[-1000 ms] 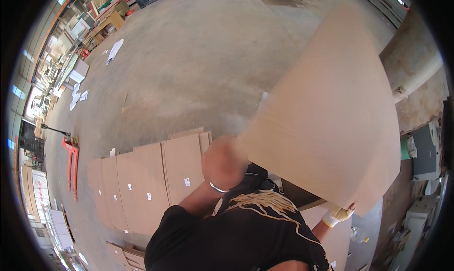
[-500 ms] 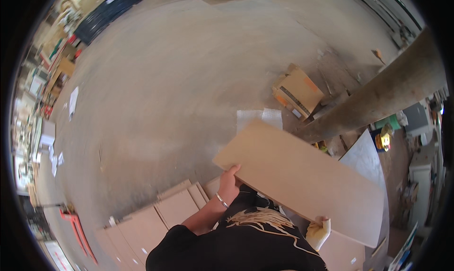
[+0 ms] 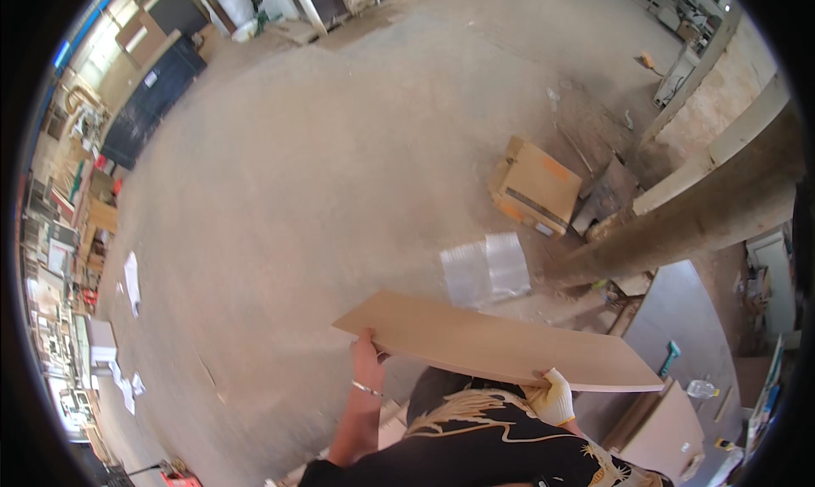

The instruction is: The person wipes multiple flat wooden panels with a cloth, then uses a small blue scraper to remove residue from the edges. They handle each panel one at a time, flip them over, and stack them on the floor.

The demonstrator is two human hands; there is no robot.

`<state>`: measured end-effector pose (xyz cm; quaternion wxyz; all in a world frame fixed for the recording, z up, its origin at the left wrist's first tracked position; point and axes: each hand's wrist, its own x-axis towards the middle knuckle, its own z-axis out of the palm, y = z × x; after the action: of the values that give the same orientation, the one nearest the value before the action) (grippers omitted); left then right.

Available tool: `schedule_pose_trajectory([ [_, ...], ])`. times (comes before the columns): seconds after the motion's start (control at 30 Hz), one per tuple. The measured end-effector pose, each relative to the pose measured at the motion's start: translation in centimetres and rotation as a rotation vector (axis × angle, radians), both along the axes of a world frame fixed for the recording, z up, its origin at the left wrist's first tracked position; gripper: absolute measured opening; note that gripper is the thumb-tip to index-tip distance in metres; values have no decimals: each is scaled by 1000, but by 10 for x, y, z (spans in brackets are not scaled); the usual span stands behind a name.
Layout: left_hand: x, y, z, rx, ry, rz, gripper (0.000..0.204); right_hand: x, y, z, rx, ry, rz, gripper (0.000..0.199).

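Note:
A long tan board (image 3: 501, 343) is held across the front of my body, its broad face up and its near edge toward me. Bare and wearing a bracelet at the wrist, my left hand (image 3: 365, 351) grips the near edge close to the left end. My right hand (image 3: 553, 398), in a pale work glove, is closed on the same edge further right. The fingers under the board are hidden. Beyond the board's right end is a grey tabletop (image 3: 709, 317) with a teal-handled tool (image 3: 671, 358) lying on it. More tan panels (image 3: 666, 432) lie at its near side.
A cardboard box (image 3: 536, 185) stands on the floor ahead, with translucent wrapping sheets (image 3: 486, 269) nearer me. A thick round pillar (image 3: 679, 232) slants in from the right. Far left are a long dark wrapped stack (image 3: 153, 101) and cluttered shelving. A red pallet jack (image 3: 178, 474) shows at lower left.
My view has turned and shifted, bringing the grey tabletop further in. The board, still in both hands, has come lower and lies flatter across me. The panel stack at lower left is mostly out of sight.

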<state>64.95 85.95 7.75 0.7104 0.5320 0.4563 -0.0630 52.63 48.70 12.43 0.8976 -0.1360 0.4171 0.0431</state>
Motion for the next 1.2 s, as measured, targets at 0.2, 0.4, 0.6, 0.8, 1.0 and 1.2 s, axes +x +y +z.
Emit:
schedule_pose_trajectory([
  [0.2,83,77,45,276,-93,77,57,110,54,-36,189,-217,115,33],
  [0.4,171,161,4,327,-122,174,36,257,102,-89,237,-107,234,39],
  [0.6,268,170,-25,244,-325,453,39,435,132,-106,209,-50,277,41],
  [0.8,387,161,-34,180,-462,557,36,584,129,-69,46,-114,331,42],
  [1.0,505,143,-89,-84,-582,630,41,714,93,-46,-44,-258,373,38],
  [1.2,703,127,-178,-326,-448,429,44,863,42,-61,-297,-180,221,31],
])
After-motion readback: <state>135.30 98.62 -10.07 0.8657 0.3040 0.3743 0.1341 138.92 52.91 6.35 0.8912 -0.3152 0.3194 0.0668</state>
